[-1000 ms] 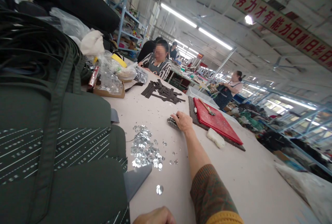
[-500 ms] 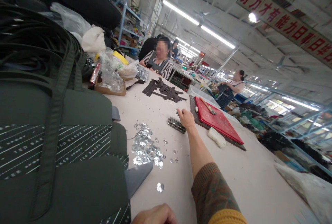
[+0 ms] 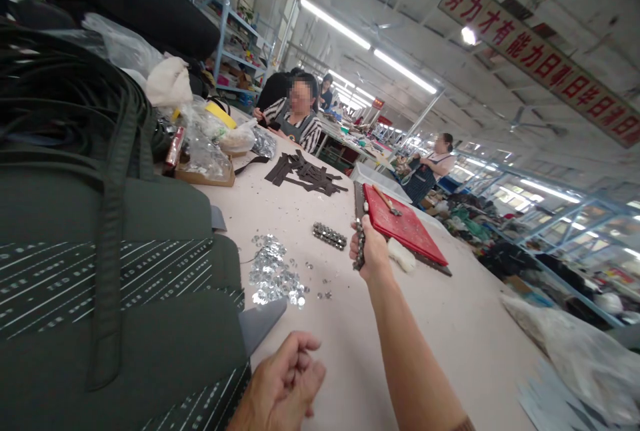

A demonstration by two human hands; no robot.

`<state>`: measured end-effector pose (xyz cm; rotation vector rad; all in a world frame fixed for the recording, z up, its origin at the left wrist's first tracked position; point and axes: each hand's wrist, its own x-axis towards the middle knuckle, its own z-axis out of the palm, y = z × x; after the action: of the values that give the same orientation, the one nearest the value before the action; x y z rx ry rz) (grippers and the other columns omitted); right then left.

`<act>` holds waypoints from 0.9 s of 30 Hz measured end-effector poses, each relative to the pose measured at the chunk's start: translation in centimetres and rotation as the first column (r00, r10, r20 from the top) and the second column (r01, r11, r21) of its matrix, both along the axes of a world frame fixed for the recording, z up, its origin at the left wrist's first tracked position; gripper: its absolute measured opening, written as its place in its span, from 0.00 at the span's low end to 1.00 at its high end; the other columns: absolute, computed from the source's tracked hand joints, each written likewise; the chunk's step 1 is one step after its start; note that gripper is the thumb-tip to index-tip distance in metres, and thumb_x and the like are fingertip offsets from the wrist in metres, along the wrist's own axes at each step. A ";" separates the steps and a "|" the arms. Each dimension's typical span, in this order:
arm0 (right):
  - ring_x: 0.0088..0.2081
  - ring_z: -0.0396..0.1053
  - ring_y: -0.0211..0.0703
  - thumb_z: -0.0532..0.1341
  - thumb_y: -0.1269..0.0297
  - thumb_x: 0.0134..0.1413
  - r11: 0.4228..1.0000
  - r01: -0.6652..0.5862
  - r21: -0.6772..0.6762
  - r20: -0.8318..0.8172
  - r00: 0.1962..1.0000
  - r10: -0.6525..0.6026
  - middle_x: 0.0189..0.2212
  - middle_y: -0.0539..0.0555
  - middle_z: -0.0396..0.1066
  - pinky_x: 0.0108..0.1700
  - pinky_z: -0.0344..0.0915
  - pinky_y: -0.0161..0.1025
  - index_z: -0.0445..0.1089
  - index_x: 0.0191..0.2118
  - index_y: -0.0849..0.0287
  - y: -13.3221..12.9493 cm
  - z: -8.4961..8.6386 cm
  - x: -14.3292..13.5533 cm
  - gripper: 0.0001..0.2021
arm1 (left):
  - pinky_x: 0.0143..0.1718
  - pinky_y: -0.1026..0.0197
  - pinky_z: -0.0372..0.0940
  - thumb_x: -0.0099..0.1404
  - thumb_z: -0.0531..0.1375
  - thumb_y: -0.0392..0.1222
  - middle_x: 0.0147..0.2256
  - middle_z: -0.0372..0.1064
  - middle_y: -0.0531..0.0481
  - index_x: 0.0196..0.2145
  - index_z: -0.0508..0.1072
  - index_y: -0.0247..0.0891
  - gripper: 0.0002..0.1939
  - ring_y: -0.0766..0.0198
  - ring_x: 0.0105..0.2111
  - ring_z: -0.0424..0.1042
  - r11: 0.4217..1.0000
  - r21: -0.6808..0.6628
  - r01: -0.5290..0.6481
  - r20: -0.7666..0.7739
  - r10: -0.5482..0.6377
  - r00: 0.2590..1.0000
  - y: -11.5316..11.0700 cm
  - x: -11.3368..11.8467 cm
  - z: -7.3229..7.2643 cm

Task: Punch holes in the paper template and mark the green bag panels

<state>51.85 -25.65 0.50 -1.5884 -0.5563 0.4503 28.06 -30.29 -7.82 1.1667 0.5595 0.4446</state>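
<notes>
My right hand (image 3: pixel 374 251) is closed around a short dark strip of shiny metal studs (image 3: pixel 359 244), lifted over the table by the red board. A thicker bundle of the same studded strips (image 3: pixel 329 235) lies just left of it on the table. Close to me, my left hand (image 3: pixel 283 381) has its fingers loosely curled, with thumb and forefinger apart. I see nothing between them, though part of the palm is hidden. Beyond this hand spreads a loose pile of flat, silvery metal discs (image 3: pixel 274 270). A stack of dark green bag pieces (image 3: pixel 170 331) stands to its left.
A hammer (image 3: pixel 387 201) rests on a red board (image 3: pixel 407 228), with a white lump (image 3: pixel 401 256) beside it. Dark strips (image 3: pixel 306 174) lie farther back, near a cardboard box (image 3: pixel 205 174) of plastic bags. Co-workers (image 3: pixel 299 114) are behind the table. Clear plastic (image 3: pixel 575 351) lies at right.
My right hand has lifted a studded strip away from the bundle, towards me. My left hand has come further into view over where a few discs lay. The view has shifted slightly.
</notes>
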 end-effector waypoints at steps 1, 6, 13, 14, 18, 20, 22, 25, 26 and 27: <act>0.13 0.47 0.30 0.57 0.37 0.50 1.000 -0.022 -0.009 -0.012 1.000 0.022 0.13 0.40 0.52 0.14 0.45 0.29 0.64 0.28 0.58 -1.1 -0.3 -2.0 0.25 | 0.21 0.66 0.60 0.58 0.57 0.65 0.31 0.65 0.50 0.44 0.68 0.39 0.28 0.66 0.24 0.66 0.999 -0.037 -0.028 0.030 0.029 0.999 0.1 0.0 0.3; 0.18 0.53 0.33 0.58 0.42 0.54 0.997 -0.034 -0.073 0.171 0.984 0.046 0.15 0.42 0.55 0.20 0.50 0.32 0.57 0.22 0.56 -5.9 -2.4 -10.8 0.23 | 0.26 0.63 0.66 0.62 0.52 0.67 0.34 0.66 0.48 0.46 0.64 0.36 0.30 0.64 0.28 0.69 0.971 -0.127 -0.202 0.166 0.222 0.961 0.6 -0.1 0.7; 0.29 0.64 0.39 0.52 0.52 0.62 0.970 -0.025 -0.241 0.497 0.856 0.146 0.26 0.48 0.67 0.33 0.57 0.36 0.64 0.32 0.56 -7.6 -4.2 -17.7 0.14 | 0.41 0.60 0.67 0.65 0.50 0.64 0.32 0.67 0.51 0.38 0.67 0.39 0.24 0.63 0.35 0.69 0.923 0.022 -0.384 0.204 0.372 0.906 0.7 -0.5 1.2; 0.29 0.65 0.40 0.51 0.53 0.62 0.970 -0.015 -0.241 0.496 0.857 0.137 0.26 0.48 0.68 0.34 0.57 0.37 0.64 0.32 0.56 -7.6 -4.3 -18.2 0.14 | 0.43 0.60 0.66 0.64 0.51 0.64 0.32 0.67 0.51 0.35 0.67 0.39 0.24 0.63 0.35 0.68 0.908 0.043 -0.416 0.205 0.399 0.894 0.8 -0.5 1.2; 0.29 0.64 0.40 0.51 0.54 0.63 0.974 0.014 -0.225 0.464 0.881 0.094 0.27 0.48 0.68 0.34 0.57 0.37 0.64 0.33 0.55 -7.5 -4.4 -19.5 0.13 | 0.41 0.58 0.67 0.63 0.51 0.66 0.30 0.65 0.52 0.30 0.64 0.41 0.24 0.61 0.33 0.68 0.870 0.093 -0.483 0.205 0.458 0.865 1.0 -0.3 1.2; 0.28 0.63 0.40 0.51 0.55 0.62 0.980 0.012 -0.201 0.431 0.899 0.077 0.27 0.48 0.68 0.34 0.56 0.37 0.64 0.32 0.55 -7.6 -4.4 -19.7 0.12 | 0.40 0.57 0.68 0.62 0.50 0.66 0.29 0.66 0.52 0.29 0.63 0.42 0.23 0.61 0.33 0.68 0.866 0.117 -0.487 0.201 0.459 0.865 1.0 -0.2 1.1; 0.27 0.61 0.39 0.52 0.55 0.61 0.984 0.017 -0.180 0.393 0.918 0.056 0.24 0.46 0.65 0.32 0.55 0.37 0.62 0.29 0.55 -7.7 -4.6 -19.6 0.13 | 0.39 0.57 0.67 0.63 0.50 0.64 0.28 0.66 0.52 0.29 0.63 0.42 0.22 0.61 0.31 0.68 0.865 0.153 -0.478 0.182 0.451 0.874 1.0 -0.1 0.8; 0.26 0.59 0.39 0.51 0.54 0.60 0.985 0.039 -0.171 0.339 0.940 0.022 0.22 0.46 0.61 0.31 0.55 0.36 0.60 0.25 0.56 -7.7 -5.0 -19.0 0.16 | 0.35 0.58 0.62 0.65 0.50 0.60 0.25 0.64 0.54 0.27 0.62 0.41 0.20 0.62 0.28 0.64 0.857 0.225 -0.464 0.116 0.449 0.886 1.1 -0.1 0.4; 0.26 0.59 0.39 0.50 0.54 0.61 0.985 0.047 -0.166 0.314 0.950 0.007 0.21 0.46 0.61 0.31 0.56 0.36 0.60 0.24 0.56 -7.7 -5.3 -18.7 0.17 | 0.33 0.59 0.61 0.66 0.49 0.58 0.24 0.62 0.54 0.27 0.62 0.41 0.19 0.63 0.27 0.62 0.853 0.246 -0.460 0.091 0.452 0.887 1.2 -0.1 0.3; 0.26 0.60 0.39 0.49 0.54 0.61 0.985 0.057 -0.160 0.285 0.959 -0.010 0.22 0.46 0.62 0.31 0.57 0.36 0.61 0.25 0.56 -7.6 -5.5 -18.4 0.17 | 0.32 0.59 0.59 0.66 0.49 0.58 0.23 0.61 0.55 0.26 0.61 0.41 0.19 0.63 0.26 0.62 0.851 0.265 -0.453 0.069 0.452 0.889 1.2 -0.1 0.3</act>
<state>33.41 -33.24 -5.00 -1.8363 -0.7223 0.2485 27.95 -29.13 -7.55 1.2960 0.7932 0.9564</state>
